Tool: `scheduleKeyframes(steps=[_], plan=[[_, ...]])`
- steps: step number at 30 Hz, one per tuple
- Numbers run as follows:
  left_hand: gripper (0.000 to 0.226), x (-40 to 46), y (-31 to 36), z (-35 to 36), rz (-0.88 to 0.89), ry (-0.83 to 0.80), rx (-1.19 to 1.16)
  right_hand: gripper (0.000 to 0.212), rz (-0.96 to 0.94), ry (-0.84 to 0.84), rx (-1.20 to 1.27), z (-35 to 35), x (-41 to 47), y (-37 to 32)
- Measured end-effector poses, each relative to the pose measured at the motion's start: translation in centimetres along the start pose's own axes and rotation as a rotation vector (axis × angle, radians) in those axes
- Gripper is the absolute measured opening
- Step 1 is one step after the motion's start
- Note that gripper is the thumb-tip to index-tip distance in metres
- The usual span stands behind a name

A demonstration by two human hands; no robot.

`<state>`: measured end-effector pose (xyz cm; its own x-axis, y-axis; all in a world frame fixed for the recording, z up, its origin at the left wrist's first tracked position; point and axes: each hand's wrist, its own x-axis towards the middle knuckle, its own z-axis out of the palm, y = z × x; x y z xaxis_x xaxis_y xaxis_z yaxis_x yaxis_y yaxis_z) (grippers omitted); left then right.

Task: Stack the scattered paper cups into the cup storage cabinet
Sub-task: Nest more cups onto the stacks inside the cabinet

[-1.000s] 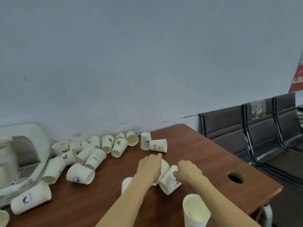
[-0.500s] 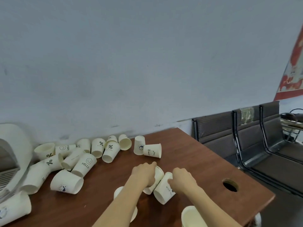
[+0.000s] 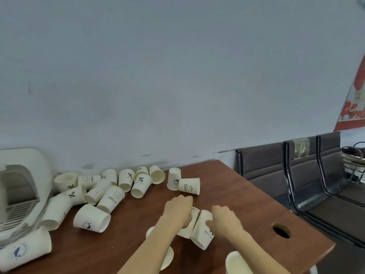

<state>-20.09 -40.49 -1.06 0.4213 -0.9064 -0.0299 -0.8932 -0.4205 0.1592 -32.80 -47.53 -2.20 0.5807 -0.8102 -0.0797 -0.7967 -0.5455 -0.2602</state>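
Several white paper cups lie scattered on a brown table [image 3: 233, 196], most in a heap [image 3: 110, 190] near the wall. My left hand [image 3: 178, 211] is curled over a lying cup [image 3: 187, 228], and my right hand [image 3: 225, 221] grips a "NICE DAY" cup [image 3: 202, 234] that lies beside it and touches it. Under my left forearm lies another cup [image 3: 167, 258], partly hidden. An upright cup [image 3: 237, 264] stands at the bottom edge by my right forearm. The white cup storage cabinet [image 3: 29, 175] sits at the far left, cut off by the frame.
Two cups [image 3: 184, 183] sit apart behind my hands, one upside down, one on its side. A round cable hole [image 3: 281, 230] is in the table's right corner. Dark metal chairs [image 3: 296, 175] stand past the table's right edge. A grey wall runs behind.
Both hands stay on their two cups at mid-table. The view has shifted, bringing the cabinet at the left further into frame again.
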Motion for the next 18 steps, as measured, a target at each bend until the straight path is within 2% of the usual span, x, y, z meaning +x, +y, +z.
scheduleKeyframes(steps=[5, 10, 18], plan=[[0.035, -2.9, -2.1, -0.9, -0.047, 0.174, -0.059, 0.019, -0.039, 0.084, 0.008, 0.0, -1.2, -1.7], [0.02, -6.2, -4.7, -1.3, -0.076, 0.376, -0.179, 0.02, -0.124, 0.174, -0.007, -0.4, -2.8, -4.8], [0.021, -12.0, -9.0, -2.3, -0.114, 0.551, -0.226, 0.022, -0.293, 0.343, 0.033, -0.9, -6.2, -10.3]])
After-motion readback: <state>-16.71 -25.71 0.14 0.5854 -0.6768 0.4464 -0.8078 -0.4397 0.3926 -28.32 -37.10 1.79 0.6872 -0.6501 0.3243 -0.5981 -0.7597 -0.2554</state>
